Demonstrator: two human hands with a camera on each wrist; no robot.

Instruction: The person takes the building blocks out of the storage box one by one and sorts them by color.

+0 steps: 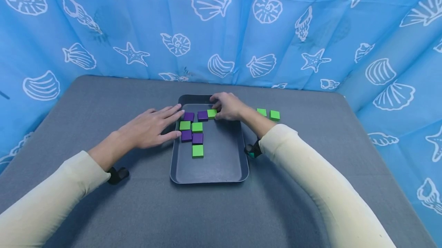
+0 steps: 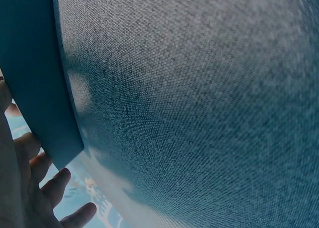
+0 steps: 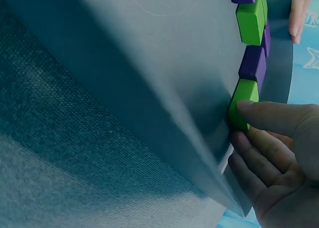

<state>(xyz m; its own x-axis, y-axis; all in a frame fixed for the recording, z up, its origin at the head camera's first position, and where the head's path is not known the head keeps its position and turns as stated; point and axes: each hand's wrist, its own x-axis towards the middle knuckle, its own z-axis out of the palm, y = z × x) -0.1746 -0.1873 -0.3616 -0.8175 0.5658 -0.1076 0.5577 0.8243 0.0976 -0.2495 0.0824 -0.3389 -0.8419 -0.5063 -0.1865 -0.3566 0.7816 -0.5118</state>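
Note:
A dark grey tray (image 1: 221, 167) lies on the table, with several green and purple blocks grouped in its left half. My right hand (image 1: 229, 106) reaches over the tray's far right part and pinches a green block (image 3: 243, 101) between thumb and fingers. That block sits against a purple block (image 1: 202, 116) on its left. My left hand (image 1: 149, 127) rests at the tray's left rim with fingers extended, the tips close to a purple block (image 1: 188, 116) and a green block (image 1: 185, 125). Nearest me in the group is another green block (image 1: 198, 151).
Two green blocks, a left one (image 1: 261, 112) and a right one (image 1: 274, 115), lie on the grey table (image 1: 304, 125) to the right of the tray. A blue curtain (image 1: 235, 29) with white shell prints hangs behind the table and along its sides.

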